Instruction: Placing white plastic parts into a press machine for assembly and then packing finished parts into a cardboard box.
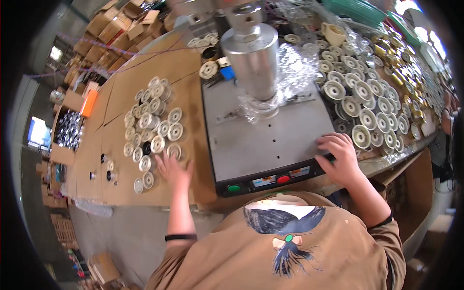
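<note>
Cardboard boxes [113, 31] piled upper left; an orange panel [89, 103] beside a box [63, 154] of shiny pieces [70, 129]; upper right, a cream mug [334, 35] near a green basket [360, 12].

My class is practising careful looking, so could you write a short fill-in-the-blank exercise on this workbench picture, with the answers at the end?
1. The leftmost button on the front of the machine is coloured ____.
2. The button between the two stickers is coloured ____.
3. The left hand is near white wheels on the machine's ____ side.
4. The right hand is at the machine's front ____ corner.

Missing words: green; red; left; right.
</note>
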A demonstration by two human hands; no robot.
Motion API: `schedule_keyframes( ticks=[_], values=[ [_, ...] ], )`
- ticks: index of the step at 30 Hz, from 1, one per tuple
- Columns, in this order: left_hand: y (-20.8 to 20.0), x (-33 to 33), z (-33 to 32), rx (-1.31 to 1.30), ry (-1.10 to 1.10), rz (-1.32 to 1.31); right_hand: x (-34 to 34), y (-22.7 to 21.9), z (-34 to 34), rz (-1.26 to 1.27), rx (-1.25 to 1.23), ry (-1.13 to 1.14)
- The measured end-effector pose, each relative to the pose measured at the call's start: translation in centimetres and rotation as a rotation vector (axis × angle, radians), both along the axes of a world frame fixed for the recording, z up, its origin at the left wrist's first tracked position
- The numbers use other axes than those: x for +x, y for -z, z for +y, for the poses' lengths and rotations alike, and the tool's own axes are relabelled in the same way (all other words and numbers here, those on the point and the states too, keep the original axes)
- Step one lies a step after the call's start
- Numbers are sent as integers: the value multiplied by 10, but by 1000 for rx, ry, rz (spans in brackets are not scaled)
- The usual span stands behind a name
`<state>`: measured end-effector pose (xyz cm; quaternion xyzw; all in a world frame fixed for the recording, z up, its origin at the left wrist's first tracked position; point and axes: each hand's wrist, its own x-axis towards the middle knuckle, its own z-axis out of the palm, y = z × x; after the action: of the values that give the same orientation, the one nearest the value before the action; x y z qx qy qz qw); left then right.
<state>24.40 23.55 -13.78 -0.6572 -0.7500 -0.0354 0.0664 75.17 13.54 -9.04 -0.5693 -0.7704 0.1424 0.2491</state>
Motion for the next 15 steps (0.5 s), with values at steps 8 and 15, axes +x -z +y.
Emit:
schedule_keyframes(
  ticks=[8, 15],
  values=[
    [11, 2, -22, 282, 240, -516, -89, -31, 130, 383, -12, 279],
    [-60, 87, 16, 374, 441, -802, -114, -42, 143, 427, -40, 346]
  ],
)
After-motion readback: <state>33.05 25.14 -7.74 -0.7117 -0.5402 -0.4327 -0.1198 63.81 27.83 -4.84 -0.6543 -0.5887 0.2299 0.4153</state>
